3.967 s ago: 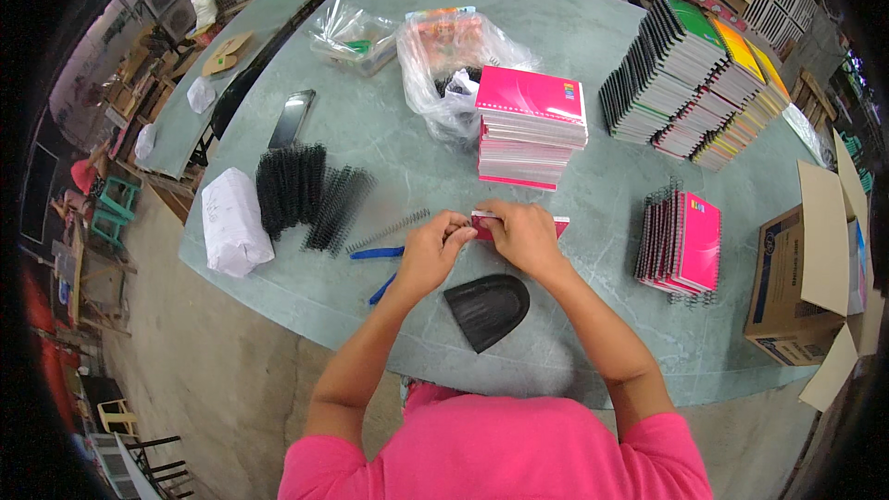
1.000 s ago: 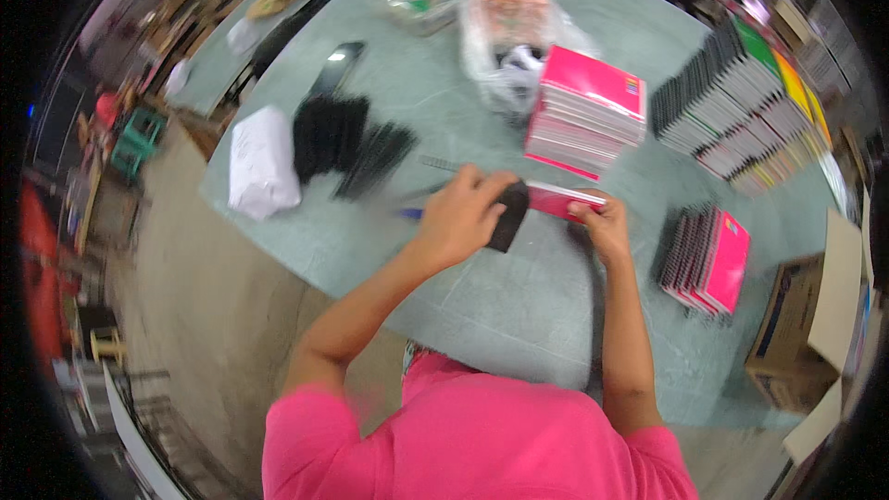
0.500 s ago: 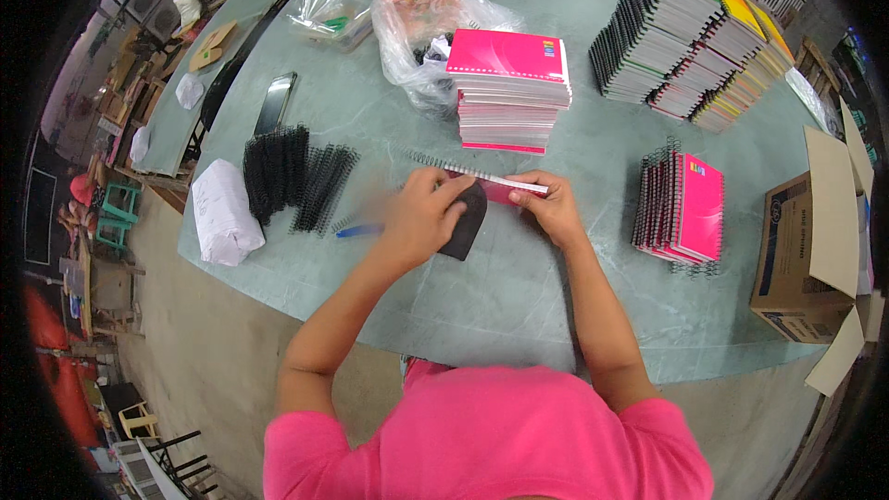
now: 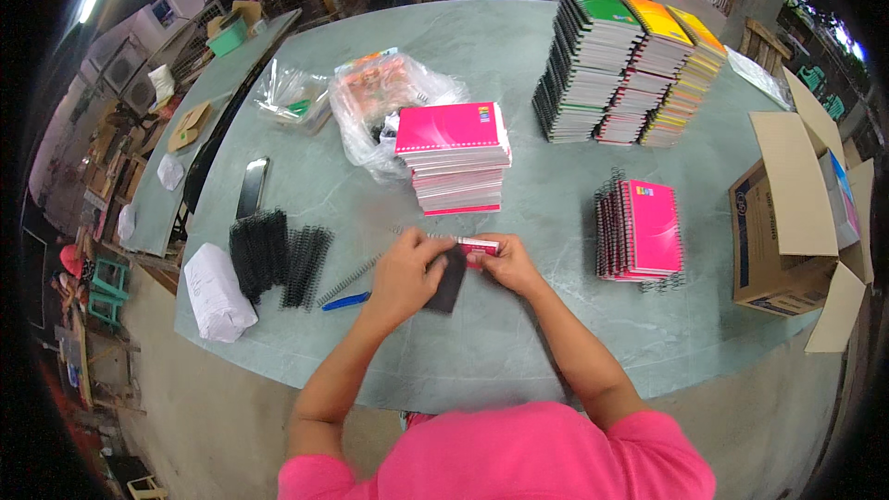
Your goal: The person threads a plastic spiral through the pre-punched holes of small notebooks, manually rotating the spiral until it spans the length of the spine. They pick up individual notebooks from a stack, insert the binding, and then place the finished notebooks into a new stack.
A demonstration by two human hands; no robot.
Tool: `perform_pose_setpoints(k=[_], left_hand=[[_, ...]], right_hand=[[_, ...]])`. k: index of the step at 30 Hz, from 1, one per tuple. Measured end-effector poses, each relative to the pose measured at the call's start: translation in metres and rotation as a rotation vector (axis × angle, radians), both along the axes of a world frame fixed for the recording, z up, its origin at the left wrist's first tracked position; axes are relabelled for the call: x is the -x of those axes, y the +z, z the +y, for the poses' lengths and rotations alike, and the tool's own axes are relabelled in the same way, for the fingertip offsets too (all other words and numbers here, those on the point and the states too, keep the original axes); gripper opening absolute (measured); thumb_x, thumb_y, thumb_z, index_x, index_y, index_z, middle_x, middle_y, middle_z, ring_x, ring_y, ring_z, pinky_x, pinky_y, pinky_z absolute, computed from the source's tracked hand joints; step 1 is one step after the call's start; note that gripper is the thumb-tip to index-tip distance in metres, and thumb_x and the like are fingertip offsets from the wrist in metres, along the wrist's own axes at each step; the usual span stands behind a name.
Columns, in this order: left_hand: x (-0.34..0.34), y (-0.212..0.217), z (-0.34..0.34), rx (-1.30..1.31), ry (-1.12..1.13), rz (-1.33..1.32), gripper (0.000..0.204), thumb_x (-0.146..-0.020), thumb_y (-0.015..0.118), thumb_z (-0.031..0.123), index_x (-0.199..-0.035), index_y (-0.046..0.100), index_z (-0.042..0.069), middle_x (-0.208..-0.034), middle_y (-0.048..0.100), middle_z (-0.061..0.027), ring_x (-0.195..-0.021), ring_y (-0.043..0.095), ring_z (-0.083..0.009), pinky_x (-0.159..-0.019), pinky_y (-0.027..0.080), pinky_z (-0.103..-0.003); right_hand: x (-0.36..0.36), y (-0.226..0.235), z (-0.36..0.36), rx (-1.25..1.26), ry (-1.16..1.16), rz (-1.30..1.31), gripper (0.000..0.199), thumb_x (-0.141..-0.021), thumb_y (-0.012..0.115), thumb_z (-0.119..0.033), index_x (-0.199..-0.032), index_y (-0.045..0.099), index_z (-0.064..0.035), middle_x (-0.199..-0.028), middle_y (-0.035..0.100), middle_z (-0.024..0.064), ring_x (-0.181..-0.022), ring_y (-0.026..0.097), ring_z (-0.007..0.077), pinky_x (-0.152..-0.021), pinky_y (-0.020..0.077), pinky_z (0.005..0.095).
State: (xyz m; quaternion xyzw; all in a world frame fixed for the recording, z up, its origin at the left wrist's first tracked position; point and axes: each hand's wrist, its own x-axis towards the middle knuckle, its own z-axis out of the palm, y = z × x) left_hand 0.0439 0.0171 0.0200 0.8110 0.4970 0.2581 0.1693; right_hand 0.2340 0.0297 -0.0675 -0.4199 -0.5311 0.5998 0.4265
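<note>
A pink notebook (image 4: 479, 247) is held edge-up over the middle of the table. My right hand (image 4: 509, 266) grips its right end, thumb against the pink cover. My left hand (image 4: 407, 270) is closed at the notebook's other end, its bent fingers on a dark spiral coil (image 4: 398, 231) along the bound edge; the fingertips are partly hidden. Below the hands is a flat black piece (image 4: 448, 289). A loose coil (image 4: 350, 280) and a blue pen (image 4: 346, 302) lie left of my left hand.
Ahead stands a stack of pink books (image 4: 449, 130) beside a plastic bag (image 4: 356, 143). Bound pink notebooks (image 4: 653, 222) and an open carton (image 4: 773, 231) are to the right, tall notebook stacks (image 4: 602, 65) behind. Black coils (image 4: 259, 255) and a white bundle (image 4: 218, 292) lie left.
The view has tilted up, so the table sits lower and a person at the far side shows. My hands stay on the notebook, the left one still at the coil.
</note>
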Motion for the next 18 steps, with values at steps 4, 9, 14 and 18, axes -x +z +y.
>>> perform_pose_setpoints(k=[4, 9, 14, 18], left_hand=[[-0.002, -0.001, 0.003, -0.22, 0.107, -0.271, 0.03, -0.07, 0.069, 0.007, -0.1, 0.066, 0.01, -0.087, 0.056, -0.0117, -0.084, 0.057, -0.027, -0.076, 0.046, -0.034], [-0.006, -0.013, -0.006, -0.016, -0.05, -0.156, 0.029, -0.071, 0.069, 0.004, -0.099, 0.065, 0.007, -0.087, 0.057, -0.0105, -0.084, 0.057, -0.0261, -0.076, 0.046, -0.034], [-0.011, 0.002, 0.002, -0.217, 0.051, -0.229, 0.03, -0.07, 0.068, 0.006, -0.099, 0.065, 0.007, -0.088, 0.059, -0.0128, -0.085, 0.057, -0.0278, -0.077, 0.045, -0.037], [-0.004, -0.037, -0.025, 0.305, -0.269, 0.035, 0.029, -0.075, 0.067, 0.018, -0.102, 0.065, 0.009, -0.092, 0.061, -0.0145, -0.097, 0.057, -0.0321, -0.083, 0.045, -0.038]], right_hand=[[0.0, -0.006, -0.002, -0.122, 0.024, -0.057, 0.027, -0.081, 0.057, 0.003, -0.107, 0.063, -0.0002, -0.098, 0.066, 0.0062, -0.09, 0.058, 0.0109, -0.081, 0.0454, 0.0262], [0.004, -0.01, -0.006, -0.054, 0.018, 0.108, 0.03, -0.082, 0.055, 0.004, -0.112, 0.059, 0.0009, -0.1, 0.066, 0.0061, -0.09, 0.057, 0.0116, -0.083, 0.0447, 0.0262], [0.007, -0.016, -0.01, -0.12, 0.064, -0.031, 0.03, -0.084, 0.055, 0.001, -0.113, 0.059, 0.0014, -0.103, 0.066, 0.0076, -0.095, 0.057, 0.0118, -0.085, 0.0444, 0.0267], [0.003, -0.004, -0.008, -0.208, 0.092, -0.188, 0.029, -0.085, 0.059, -0.008, -0.113, 0.06, -0.0001, -0.102, 0.066, 0.009, -0.096, 0.058, 0.0137, -0.085, 0.045, 0.0297]])
